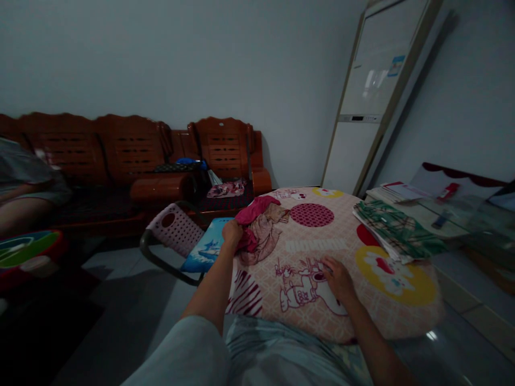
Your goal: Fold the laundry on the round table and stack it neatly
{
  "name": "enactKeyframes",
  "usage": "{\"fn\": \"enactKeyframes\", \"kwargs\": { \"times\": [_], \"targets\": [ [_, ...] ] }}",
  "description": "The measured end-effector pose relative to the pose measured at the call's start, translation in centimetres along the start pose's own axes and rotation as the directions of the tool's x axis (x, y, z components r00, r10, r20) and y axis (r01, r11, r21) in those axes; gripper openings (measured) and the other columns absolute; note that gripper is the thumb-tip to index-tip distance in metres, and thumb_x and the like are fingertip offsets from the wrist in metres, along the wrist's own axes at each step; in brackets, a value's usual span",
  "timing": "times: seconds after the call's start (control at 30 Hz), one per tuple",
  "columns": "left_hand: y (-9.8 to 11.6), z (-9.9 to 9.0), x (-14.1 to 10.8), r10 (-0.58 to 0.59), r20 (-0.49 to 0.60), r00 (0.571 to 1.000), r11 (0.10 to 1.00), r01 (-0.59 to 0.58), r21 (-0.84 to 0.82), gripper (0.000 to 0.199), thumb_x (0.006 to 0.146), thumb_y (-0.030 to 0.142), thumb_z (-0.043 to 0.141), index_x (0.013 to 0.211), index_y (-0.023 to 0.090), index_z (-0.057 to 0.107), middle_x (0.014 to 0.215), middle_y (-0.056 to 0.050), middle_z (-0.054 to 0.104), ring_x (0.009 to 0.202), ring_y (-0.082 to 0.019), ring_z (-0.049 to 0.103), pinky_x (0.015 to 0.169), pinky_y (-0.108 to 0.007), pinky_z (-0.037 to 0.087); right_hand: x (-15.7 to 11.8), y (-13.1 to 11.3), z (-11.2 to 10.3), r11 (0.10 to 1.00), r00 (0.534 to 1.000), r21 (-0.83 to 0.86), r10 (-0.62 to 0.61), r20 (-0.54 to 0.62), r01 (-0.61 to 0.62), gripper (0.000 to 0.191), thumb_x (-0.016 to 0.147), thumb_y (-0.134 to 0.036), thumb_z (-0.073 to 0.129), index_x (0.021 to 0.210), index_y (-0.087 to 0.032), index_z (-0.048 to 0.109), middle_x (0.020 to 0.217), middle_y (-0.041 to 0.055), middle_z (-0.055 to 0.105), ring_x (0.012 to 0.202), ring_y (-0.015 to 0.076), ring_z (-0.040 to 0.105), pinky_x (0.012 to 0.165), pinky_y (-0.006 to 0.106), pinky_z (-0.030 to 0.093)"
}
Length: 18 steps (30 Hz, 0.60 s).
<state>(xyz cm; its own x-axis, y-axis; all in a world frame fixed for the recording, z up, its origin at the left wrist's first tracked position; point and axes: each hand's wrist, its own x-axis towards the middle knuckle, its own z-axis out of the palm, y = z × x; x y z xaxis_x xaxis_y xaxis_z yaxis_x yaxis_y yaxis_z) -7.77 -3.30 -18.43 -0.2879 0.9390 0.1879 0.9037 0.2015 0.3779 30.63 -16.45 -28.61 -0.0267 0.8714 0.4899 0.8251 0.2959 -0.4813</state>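
A crumpled heap of clothes lies on the left part of the round table [386, 321], with a bright pink garment [257, 209] and a pale pink-beige garment [263, 244] bunched together. At the heap's left edge, my left hand [232, 232] is closed on the bright pink garment; its fingertips are partly hidden. My right hand [338, 277] rests on the patterned tablecloth [300, 321], right of the heap, holding nothing, fingers stretched out. A folded green checked cloth [396, 228] lies at the table's right side.
A chair [175, 228] with a blue picture seat stands left of the table. Wooden sofas [221, 145] line the wall, and a person [28, 182] sits far left near a red-rimmed tub [56, 252]. A tall white air conditioner [354, 150] and a glass-topped table [462, 212] stand on the right.
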Motion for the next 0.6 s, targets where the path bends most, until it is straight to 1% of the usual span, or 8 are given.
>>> {"fn": "enactKeyframes", "kwargs": {
  "times": [0.1, 0.17, 0.3, 0.37, 0.43, 0.5, 0.57, 0.6],
  "targets": [
    [0.9, -0.3, 0.0, 0.005, -0.029, 1.0, 1.0, -0.005, -0.019, 0.029, 0.088, 0.02, 0.045, 0.106, 0.014, 0.067, 0.108, -0.017, 0.07, 0.101, -0.028, 0.066, 0.078, -0.032, 0.048, -0.1, 0.0, 0.3, 1.0, 1.0, 0.004, -0.003, -0.03, 0.003, 0.034, 0.086, -0.028, 0.049, 0.108, -0.017, 0.071, 0.119, 0.0136, 0.068, 0.113, 0.027, 0.061, 0.103, 0.048, 0.046],
    [1.4, 0.0, -0.2, -0.007, -0.045, 0.999, 0.999, 0.005, -0.035, 0.029, 0.087, 0.017, 0.047, 0.108, 0.015, 0.067, 0.109, -0.016, 0.07, 0.102, -0.028, 0.066, 0.08, -0.032, 0.049, -0.1, -0.1, 0.3, 1.0, 0.999, 0.015, -0.016, -0.037, 0.017, 0.033, 0.087, -0.027, 0.048, 0.107, -0.018, 0.072, 0.118, 0.0132, 0.069, 0.112, 0.0269, 0.062, 0.103, 0.048, 0.046],
    [1.3, 1.0, -0.5, -0.072, -0.047, 0.996, 0.996, 0.069, -0.061, 0.027, 0.086, 0.016, 0.051, 0.107, 0.01, 0.066, 0.106, -0.02, 0.069, 0.098, -0.029, 0.067, 0.078, -0.033, 0.049, 0.0, -0.1, 0.1, 0.999, 0.999, 0.039, -0.013, -0.036, 0.014, 0.033, 0.085, -0.025, 0.048, 0.107, -0.018, 0.072, 0.117, 0.0139, 0.069, 0.112, 0.0283, 0.062, 0.102, 0.05, 0.046],
    [1.2, 0.8, -0.3, -0.084, -0.053, 0.995, 0.995, 0.08, -0.067, 0.024, 0.087, 0.018, 0.051, 0.103, 0.008, 0.066, 0.101, -0.02, 0.07, 0.092, -0.028, 0.068, 0.074, -0.032, 0.048, 0.0, -0.1, 0.1, 0.999, 0.999, 0.039, 0.001, -0.036, 0.0, 0.033, 0.083, -0.024, 0.05, 0.106, -0.018, 0.073, 0.117, 0.0134, 0.069, 0.112, 0.0285, 0.062, 0.102, 0.05, 0.046],
    [1.9, -0.1, 0.1, -0.072, -0.067, 0.995, 0.995, 0.067, -0.077, 0.023, 0.089, 0.02, 0.05, 0.102, 0.01, 0.065, 0.098, -0.017, 0.071, 0.089, -0.026, 0.067, 0.072, -0.03, 0.047, 0.0, -0.1, 0.2, 1.0, 0.999, 0.03, 0.0, -0.042, 0.001, 0.032, 0.083, -0.024, 0.05, 0.106, -0.019, 0.073, 0.117, 0.0127, 0.069, 0.112, 0.0281, 0.062, 0.102, 0.049, 0.046],
    [3.7, -1.4, 0.3, -0.011, -0.128, 0.992, 0.994, -0.003, -0.107, 0.021, 0.091, 0.021, 0.049, 0.104, 0.014, 0.064, 0.1, -0.013, 0.07, 0.092, -0.024, 0.066, 0.074, -0.029, 0.045, -0.1, 0.0, 0.3, 1.0, 0.999, 0.024, -0.007, -0.046, 0.008, 0.032, 0.085, -0.025, 0.049, 0.106, -0.019, 0.073, 0.117, 0.0122, 0.069, 0.112, 0.0274, 0.062, 0.102, 0.048, 0.046],
    [6.5, -2.3, -0.4, 0.115, -0.23, 0.966, 0.974, -0.155, -0.164, 0.019, 0.09, 0.019, 0.049, 0.101, 0.016, 0.064, 0.1, -0.011, 0.07, 0.095, -0.023, 0.064, 0.076, -0.029, 0.044, -0.1, -0.1, 0.4, 1.0, 0.999, 0.026, -0.01, -0.047, 0.011, 0.032, 0.086, -0.025, 0.049, 0.107, -0.018, 0.073, 0.117, 0.0122, 0.069, 0.112, 0.0271, 0.062, 0.103, 0.048, 0.045],
    [8.1, -2.5, -1.1, 0.2, -0.24, 0.95, 0.947, -0.25, -0.202, 0.018, 0.089, 0.017, 0.05, 0.098, 0.016, 0.064, 0.098, -0.009, 0.07, 0.092, -0.022, 0.064, 0.076, -0.028, 0.043, -0.1, -0.1, 0.4, 0.999, 0.999, 0.031, -0.007, -0.049, 0.009, 0.032, 0.086, -0.025, 0.049, 0.107, -0.018, 0.073, 0.118, 0.0123, 0.069, 0.112, 0.0271, 0.061, 0.104, 0.049, 0.045]
  ]
}}
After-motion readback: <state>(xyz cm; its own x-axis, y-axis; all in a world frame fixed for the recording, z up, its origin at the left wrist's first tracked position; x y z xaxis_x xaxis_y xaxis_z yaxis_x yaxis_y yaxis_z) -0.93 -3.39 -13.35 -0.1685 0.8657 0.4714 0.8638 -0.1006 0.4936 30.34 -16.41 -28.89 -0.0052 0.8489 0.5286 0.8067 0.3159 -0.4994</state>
